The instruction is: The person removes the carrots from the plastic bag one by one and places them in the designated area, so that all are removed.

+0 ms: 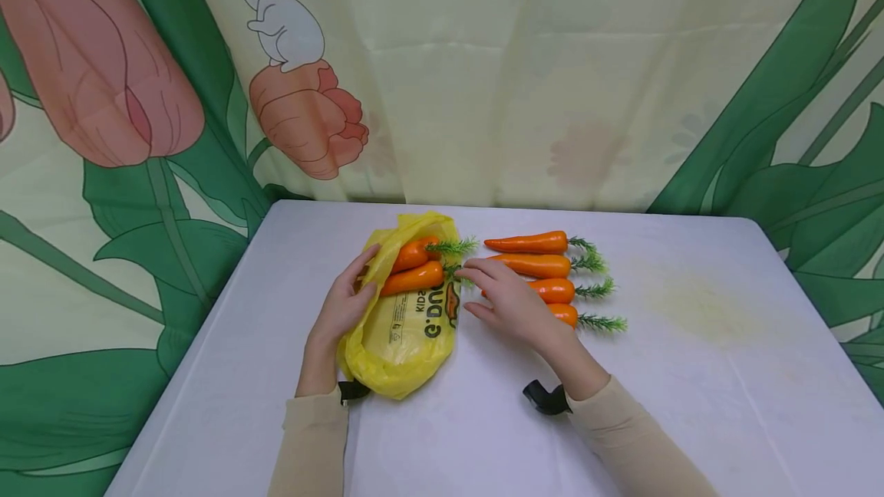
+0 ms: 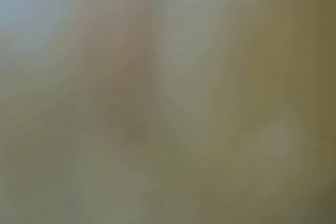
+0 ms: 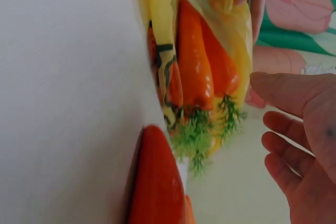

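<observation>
A yellow plastic bag (image 1: 407,351) with dark printing lies on the table, its mouth spread. My left hand (image 1: 343,304) holds the bag's left edge, thumb and fingers on the plastic. Inside the opening rest two orange toy carrots, the lower carrot (image 1: 414,279) and the upper carrot (image 1: 413,254), their green tops pointing right. Just right of those tops hovers my right hand (image 1: 511,301), fingers loosely bent and nothing held, as the right wrist view also shows (image 3: 310,145). Several more carrots (image 1: 535,265) lie in a column beyond it, partly covered by the hand.
A white-covered table (image 1: 691,405) carries everything, its far edge against a printed curtain (image 1: 483,98). Dark wrist-camera mounts (image 1: 545,397) sit at both cuffs. Only blur fills the left wrist view.
</observation>
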The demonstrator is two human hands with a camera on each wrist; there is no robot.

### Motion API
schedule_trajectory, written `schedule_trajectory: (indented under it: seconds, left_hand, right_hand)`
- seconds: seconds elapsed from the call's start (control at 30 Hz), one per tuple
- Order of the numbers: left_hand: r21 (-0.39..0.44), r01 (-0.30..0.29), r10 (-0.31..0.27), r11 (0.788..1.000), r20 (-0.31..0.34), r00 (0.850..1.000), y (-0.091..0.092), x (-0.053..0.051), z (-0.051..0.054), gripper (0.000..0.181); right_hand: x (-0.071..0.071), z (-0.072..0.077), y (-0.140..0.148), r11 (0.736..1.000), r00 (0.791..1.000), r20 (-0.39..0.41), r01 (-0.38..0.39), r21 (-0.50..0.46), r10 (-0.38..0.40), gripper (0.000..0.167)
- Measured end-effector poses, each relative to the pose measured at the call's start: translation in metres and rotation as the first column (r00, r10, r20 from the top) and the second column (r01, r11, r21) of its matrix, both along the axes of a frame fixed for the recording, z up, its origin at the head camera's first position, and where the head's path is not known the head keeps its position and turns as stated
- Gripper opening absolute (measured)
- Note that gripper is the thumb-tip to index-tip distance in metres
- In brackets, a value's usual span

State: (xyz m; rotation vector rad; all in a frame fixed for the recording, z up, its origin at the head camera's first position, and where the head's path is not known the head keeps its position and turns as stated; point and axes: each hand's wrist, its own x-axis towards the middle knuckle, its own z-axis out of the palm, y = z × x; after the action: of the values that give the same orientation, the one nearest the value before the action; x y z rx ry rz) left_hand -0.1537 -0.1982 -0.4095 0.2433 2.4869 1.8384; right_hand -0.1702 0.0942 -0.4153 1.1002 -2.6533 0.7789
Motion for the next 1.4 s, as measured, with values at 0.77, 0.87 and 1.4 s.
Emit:
schedule_trajectory:
  seconds: [0.77, 0.87, 1.4]
  left_hand:
    - [-0.011, -0.020, 0.020, 1.000, 0.002, 1.000, -0.003, -0.006, -0.011, 0.059]
    - [-0.002, -0.030, 0.030, 1.000, 0.001, 1.000, -0.007, -0.013, -0.024, 0.060]
    - [0.016, -0.018, 0.018, 1.000, -0.017, 1.000, -0.011, -0.015, -0.032, 0.060]
  right_hand:
    - [-0.032, -0.005, -0.066, 0.979, 0.996, 0.079, -0.054, 0.195, 0.039, 0.048]
    - [-0.035, -0.007, -0.069, 0.976, 0.996, 0.081, -0.051, 0.212, 0.034, 0.047]
    - [-0.038, -0.014, -0.081, 0.954, 0.999, 0.045, -0.036, 0.298, 0.023, 0.043]
